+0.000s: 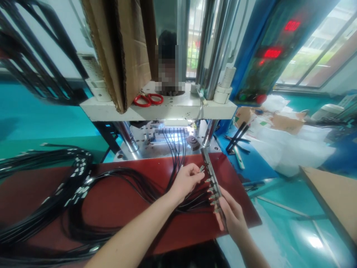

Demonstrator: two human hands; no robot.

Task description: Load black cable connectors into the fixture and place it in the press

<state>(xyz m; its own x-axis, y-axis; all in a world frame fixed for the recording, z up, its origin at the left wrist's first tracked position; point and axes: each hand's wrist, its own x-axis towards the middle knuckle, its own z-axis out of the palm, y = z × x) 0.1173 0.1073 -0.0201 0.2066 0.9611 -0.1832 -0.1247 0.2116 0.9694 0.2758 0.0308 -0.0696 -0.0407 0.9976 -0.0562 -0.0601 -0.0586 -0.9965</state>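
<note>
My left hand [185,182] is closed in a pinch on a small metal cable connector [201,169], just left of a long slotted metal bar [211,171]. Closed round the lower end of this bar is my right hand [232,214], which keeps it tilted above the red-brown board. Several connectors [214,196] sit along the bar's left side, with black cables [195,201] trailing off to the left. The cable behind the pinched connector is mostly hidden by my left hand.
A press with a white plate [167,111] stands ahead, with lit tooling [170,136] and cables below. Red-handled scissors [147,99] and cardboard [134,48] rest on the plate. Cable bundles [80,182] cover the left of the red-brown board [156,238]. Pliers [241,139] lie right.
</note>
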